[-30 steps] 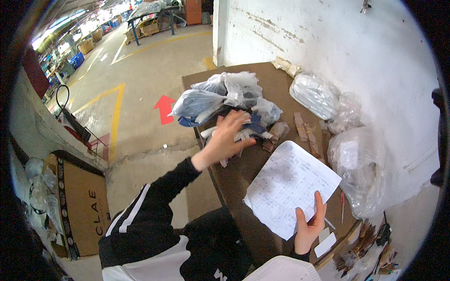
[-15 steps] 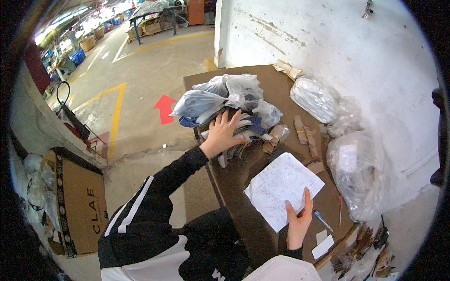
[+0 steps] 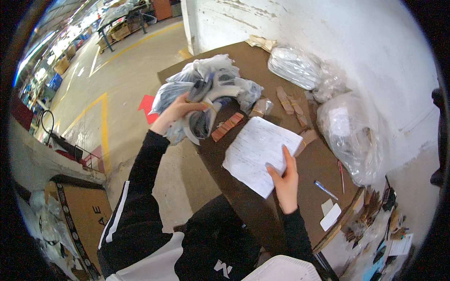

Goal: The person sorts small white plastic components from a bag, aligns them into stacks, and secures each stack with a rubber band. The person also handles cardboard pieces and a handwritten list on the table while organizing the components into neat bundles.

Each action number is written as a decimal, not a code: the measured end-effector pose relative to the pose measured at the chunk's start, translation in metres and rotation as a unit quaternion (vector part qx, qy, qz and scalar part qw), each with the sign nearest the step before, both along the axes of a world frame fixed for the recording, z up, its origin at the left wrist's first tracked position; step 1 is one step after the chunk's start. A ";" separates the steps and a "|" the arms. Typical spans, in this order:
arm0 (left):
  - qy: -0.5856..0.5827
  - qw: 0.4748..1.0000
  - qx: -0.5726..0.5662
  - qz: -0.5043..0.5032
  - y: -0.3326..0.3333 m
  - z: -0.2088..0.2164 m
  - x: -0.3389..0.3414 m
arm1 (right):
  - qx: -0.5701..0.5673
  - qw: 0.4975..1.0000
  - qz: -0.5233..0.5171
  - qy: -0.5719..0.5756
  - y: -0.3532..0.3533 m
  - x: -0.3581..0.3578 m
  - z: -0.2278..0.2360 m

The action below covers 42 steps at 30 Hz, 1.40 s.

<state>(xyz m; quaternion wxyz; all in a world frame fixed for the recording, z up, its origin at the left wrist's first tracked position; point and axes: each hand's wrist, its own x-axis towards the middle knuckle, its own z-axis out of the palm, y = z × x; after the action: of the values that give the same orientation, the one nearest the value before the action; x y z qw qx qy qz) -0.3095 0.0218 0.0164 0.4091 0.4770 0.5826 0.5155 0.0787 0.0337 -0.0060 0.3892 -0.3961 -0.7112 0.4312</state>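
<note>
Bundle of curved white-and-dark strips point(image 3: 202, 108), banded together, sits in the left hand point(image 3: 174, 112), fingers clamped round its upper left part; bundle is lifted just above the near-left edge of the brown table point(image 3: 323, 164), tilted, lower end curling twd the person. Strips look like thin, smooth plastic or leather; can't tell which. Behind it, touching or nearly so, a heap of crumpled clear plastic bags point(image 3: 206, 77) w/ more dark pieces inside; count of bags unclear.

Right hand point(image 3: 283, 180) lies flat on the near corner of 1 white paper sheet point(image 3: 260, 154), fingers together, thumb under or beside the edge; not gripping anything else. Sheet is covered w/ handwriting, slightly curled, lying skewed on the table mid-area.

Between bundle & sheet: 1 small reddish-brown stack of flat pieces point(image 3: 227, 127), banded. Farther back, abt 3 similar tan stacks point(image 3: 289, 100) in a loose row. 2 big clear plastic sacks point(image 3: 347, 136) along the white wall, glossy & wrinkled. 1 blue pen point(image 3: 326, 190) & 1 red pencil point(image 3: 341, 171) near the right edge, apart from the hand. 1 small white card point(image 3: 331, 217) at the table's corner. Tabletop is matte, board-like. Cardboard box point(image 3: 77, 220) on the concrete floor, lower left.
</note>
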 end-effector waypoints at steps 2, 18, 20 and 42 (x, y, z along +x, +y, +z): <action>0.016 1.000 0.024 0.002 -0.007 0.027 0.005 | 0.027 1.000 -0.012 0.010 0.008 -0.018 -0.013; 0.547 0.828 0.043 -0.111 0.010 -0.049 0.051 | 0.095 0.995 0.020 0.026 0.006 -0.047 -0.025; 0.539 0.838 0.058 -0.067 0.001 -0.054 0.040 | 0.066 0.997 0.013 0.035 -0.005 0.000 -0.019; 0.220 0.955 0.039 -0.195 0.008 0.010 0.202 | -0.090 0.783 -0.614 0.045 -0.178 0.443 -0.010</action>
<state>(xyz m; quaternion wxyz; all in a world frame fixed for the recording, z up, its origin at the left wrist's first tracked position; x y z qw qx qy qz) -0.1073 0.0294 0.0268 0.3442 0.6986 0.5331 0.3306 0.5215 -0.1447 -0.0155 0.5662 -0.7621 -0.2570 0.1802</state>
